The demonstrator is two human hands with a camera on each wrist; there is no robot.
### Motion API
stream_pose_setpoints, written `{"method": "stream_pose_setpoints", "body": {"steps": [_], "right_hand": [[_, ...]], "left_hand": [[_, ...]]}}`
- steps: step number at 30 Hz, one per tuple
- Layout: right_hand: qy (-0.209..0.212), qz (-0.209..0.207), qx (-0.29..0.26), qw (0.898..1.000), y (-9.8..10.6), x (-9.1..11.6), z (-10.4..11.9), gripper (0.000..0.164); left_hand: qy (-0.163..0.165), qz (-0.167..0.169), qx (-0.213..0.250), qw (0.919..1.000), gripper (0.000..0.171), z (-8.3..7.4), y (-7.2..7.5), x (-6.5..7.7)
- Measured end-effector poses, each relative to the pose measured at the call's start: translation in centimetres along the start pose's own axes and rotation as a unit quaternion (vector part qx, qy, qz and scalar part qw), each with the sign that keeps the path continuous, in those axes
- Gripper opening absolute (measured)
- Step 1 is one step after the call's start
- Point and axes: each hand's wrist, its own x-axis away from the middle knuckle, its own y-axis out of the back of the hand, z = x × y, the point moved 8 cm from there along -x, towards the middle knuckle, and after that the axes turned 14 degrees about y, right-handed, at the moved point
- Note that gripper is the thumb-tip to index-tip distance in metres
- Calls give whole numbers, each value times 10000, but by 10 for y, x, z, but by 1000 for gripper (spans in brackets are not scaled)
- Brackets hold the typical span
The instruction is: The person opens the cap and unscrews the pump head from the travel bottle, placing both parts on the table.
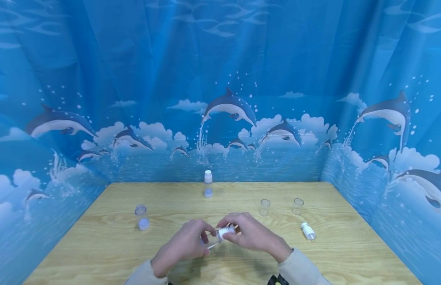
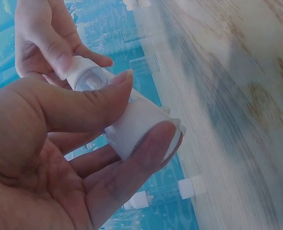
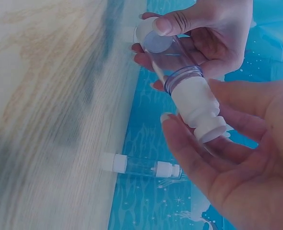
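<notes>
Between the two hands is a small clear bottle [image 3: 176,58] with a white base, held tilted above the table. My left hand [image 1: 187,241] grips its lower part, thumb on one side and fingers on the other. My right hand [image 1: 255,233] pinches a white pump head [image 3: 197,100] at the bottle's mouth, its collar against the threaded neck. Whether the threads are engaged cannot be told. In the left wrist view, the white base [image 2: 134,127] shows between the left thumb and fingers.
A bottle with a white pump [image 1: 208,184] stands upright at the table's back edge. An open clear bottle [image 1: 142,212] is at left. Two clear caps [image 1: 264,208] stand at right, near a white pump head [image 1: 308,230] lying on the wooden table [image 1: 109,241]. A dolphin-print curtain surrounds the table.
</notes>
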Motion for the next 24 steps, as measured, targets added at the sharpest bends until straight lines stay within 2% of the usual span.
{"method": "stream_pose_setpoints", "body": {"steps": [5,13,24], "right_hand": [[-47,-127,74,9999,4,1,-3,24],[-402,-108,-206,9989,1,3,-11,21],[-54,-20,-4,10000,0,0,-4,19]], "left_hand": [[-81,-14,-40,10000,44,-1,0,1],[-35,77,38,10000,44,-1,-1,0],[-124,3,20,9999,43,-1,0,2]]}}
